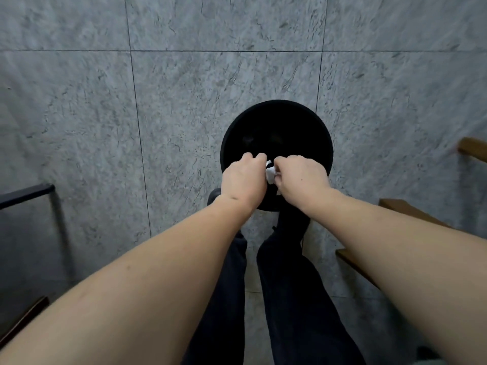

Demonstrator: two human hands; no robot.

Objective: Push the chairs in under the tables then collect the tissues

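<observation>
Both my hands are held out over a round black bin (276, 119) that stands on the grey tiled floor. A crumpled white tissue (270, 174) shows in the gap between them. My right hand (300, 175) grips it with curled fingers. My left hand (242, 177) is right beside it with fingers curled down; whether it also holds the tissue is hidden. The bin's inside is dark and I cannot make out what lies in it.
Wooden furniture edges (474, 151) jut in at the right, with more wood (411, 209) lower down. A black metal frame (26, 193) stands at the left. My dark-trousered legs (284, 299) and a shoe (214, 194) are just behind the bin.
</observation>
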